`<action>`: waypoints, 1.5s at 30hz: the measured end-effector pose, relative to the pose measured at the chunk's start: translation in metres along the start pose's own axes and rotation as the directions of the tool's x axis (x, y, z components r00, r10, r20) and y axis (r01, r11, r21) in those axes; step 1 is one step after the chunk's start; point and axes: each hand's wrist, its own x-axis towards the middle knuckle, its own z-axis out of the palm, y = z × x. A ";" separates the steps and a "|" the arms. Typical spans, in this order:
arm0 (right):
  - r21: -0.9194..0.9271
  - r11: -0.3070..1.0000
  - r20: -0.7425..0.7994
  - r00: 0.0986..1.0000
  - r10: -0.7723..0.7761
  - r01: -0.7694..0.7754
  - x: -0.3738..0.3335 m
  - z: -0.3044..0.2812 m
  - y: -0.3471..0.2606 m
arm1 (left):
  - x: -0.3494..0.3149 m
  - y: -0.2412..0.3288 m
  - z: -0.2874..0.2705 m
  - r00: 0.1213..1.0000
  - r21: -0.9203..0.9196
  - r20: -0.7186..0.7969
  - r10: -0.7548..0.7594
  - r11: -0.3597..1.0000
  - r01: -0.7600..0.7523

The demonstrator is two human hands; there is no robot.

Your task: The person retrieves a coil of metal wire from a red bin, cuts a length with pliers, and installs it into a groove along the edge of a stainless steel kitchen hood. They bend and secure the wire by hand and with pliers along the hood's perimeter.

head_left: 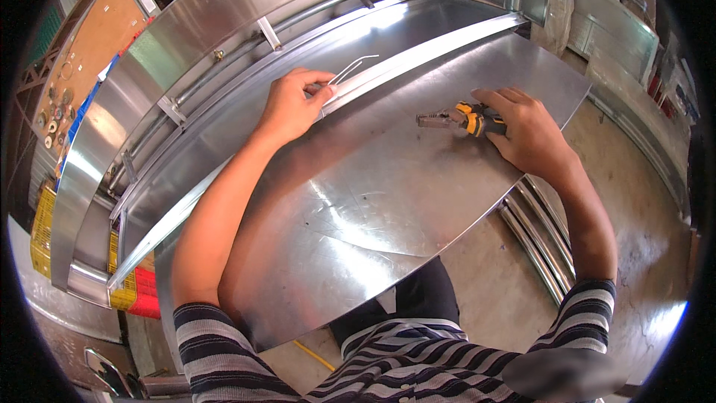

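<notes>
Left hand (291, 104), at 11 o'clock, pinches a thin bent wire (354, 66) against the sheet's folded edge, steadying it. Right hand (526, 130), at 1 o'clock, closes over yellow-handled pliers (459, 117) resting flat on the steel sheet (373, 209), jaws pointing toward the wire.

Two hands are at work: the left hand (289, 104) and the right hand (526, 128). There is one pair of pliers (464, 118) with orange-and-black grips, one thin bent wire (352, 67), and one large sheet-metal panel (373, 209). Three metal tubes (541, 235) lie on the floor.
</notes>
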 end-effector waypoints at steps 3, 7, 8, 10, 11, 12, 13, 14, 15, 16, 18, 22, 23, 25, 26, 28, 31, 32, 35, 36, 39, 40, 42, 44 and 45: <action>0.012 0.999 -0.019 0.999 0.042 -0.042 0.001 0.010 0.005 | 0.010 0.008 0.003 0.991 0.119 0.092 -0.099 0.989 0.088; -0.026 0.999 -0.008 0.999 0.040 -0.040 0.000 0.013 0.000 | 0.014 0.012 0.006 0.961 0.231 0.070 -0.266 0.942 0.244; -0.023 0.999 -0.016 0.999 0.040 -0.040 0.000 0.014 0.000 | 0.015 0.007 0.007 0.952 0.167 0.058 -0.301 0.943 0.288; -0.018 0.999 -0.021 0.999 0.048 -0.048 0.000 0.015 0.002 | 0.018 -0.002 0.011 0.925 0.029 0.050 -0.375 0.927 0.374; -0.025 0.998 -0.010 0.998 0.058 -0.058 -0.001 0.015 0.001 | 0.020 -0.006 0.010 0.897 -0.087 0.142 -0.418 0.898 0.432; -0.033 0.997 0.001 0.998 0.067 -0.067 -0.001 0.015 0.001 | 0.023 -0.011 0.007 0.863 -0.196 0.237 -0.446 0.848 0.492; -0.046 0.996 0.006 0.997 0.072 -0.072 0.000 0.013 0.002 | 0.028 -0.015 0.004 0.830 -0.299 0.326 -0.453 0.784 0.545; -0.076 0.996 0.000 0.999 0.047 -0.047 0.001 0.015 0.003 | 0.032 -0.018 0.001 0.780 -0.350 0.421 -0.463 0.710 0.611; -0.107 0.994 -0.006 1.000 0.021 -0.021 0.002 0.019 0.005 | 0.034 -0.023 0.001 0.779 -0.359 0.429 -0.457 0.705 0.611; -0.143 0.990 -0.008 1.000 -0.008 0.007 0.003 0.019 0.005 | 0.036 -0.028 0.003 0.781 -0.375 0.434 -0.449 0.698 0.610; -0.193 0.981 0.024 1.000 -0.011 0.015 0.003 0.018 0.003 | 0.041 -0.037 0.004 0.758 -0.382 0.473 -0.449 0.671 0.636; -0.211 0.977 0.028 0.999 0.042 -0.035 0.001 0.018 -0.001 | 0.050 -0.037 0.004 0.683 -0.273 0.503 -0.530 0.652 0.707; -0.194 0.980 0.022 0.998 0.056 -0.050 -0.001 0.018 -0.002 | 0.051 -0.037 0.004 0.681 -0.257 0.496 -0.539 0.658 0.708; -0.157 0.984 0.015 0.996 0.086 -0.083 -0.004 0.016 -0.002 | 0.052 -0.041 0.006 0.686 -0.228 0.490 -0.538 0.680 0.697; -0.149 0.983 0.003 0.994 0.107 -0.105 -0.005 0.016 -0.003 | 0.052 -0.045 0.007 0.691 -0.215 0.492 -0.530 0.695 0.686; -0.131 0.980 -0.018 0.988 0.151 -0.152 -0.008 0.016 -0.002 | 0.049 -0.048 0.007 0.698 -0.229 0.497 -0.515 0.698 0.679; -0.162 0.980 -0.057 0.993 0.105 -0.113 -0.009 0.020 0.003 | 0.046 -0.044 0.007 0.709 -0.274 0.492 -0.505 0.684 0.677; -0.163 0.980 -0.063 0.992 0.106 -0.115 -0.010 0.020 0.003 | 0.045 -0.046 0.008 0.718 -0.265 0.481 -0.504 0.697 0.667; -0.163 0.980 -0.082 0.992 0.099 -0.112 -0.009 0.023 0.004 | 0.038 -0.051 0.015 0.833 -0.183 0.321 -0.450 0.834 0.521; -0.162 0.981 -0.089 0.992 0.089 -0.103 -0.008 0.024 0.004 | 0.032 -0.053 0.019 0.875 -0.211 0.234 -0.423 0.857 0.471; -0.144 0.983 -0.112 0.989 0.096 -0.112 -0.009 0.025 0.006 | 0.028 -0.035 0.024 0.949 -0.032 0.117 -0.292 0.954 0.298; -0.136 0.984 -0.113 0.989 0.099 -0.115 -0.008 0.025 0.006 | 0.028 -0.029 0.026 0.952 0.047 0.106 -0.286 0.958 0.283; -0.132 0.984 -0.114 0.988 0.106 -0.121 -0.008 0.024 0.005 | 0.028 -0.018 0.030 0.953 0.163 0.091 -0.290 0.948 0.273; -0.125 0.985 -0.115 0.988 0.106 -0.120 -0.008 0.025 0.004 | 0.028 -0.020 0.031 0.974 0.200 0.093 -0.209 0.962 0.187; -0.123 0.985 -0.121 0.987 0.103 -0.118 -0.008 0.025 0.004 | 0.028 -0.021 0.031 0.981 0.219 0.095 -0.168 0.965 0.144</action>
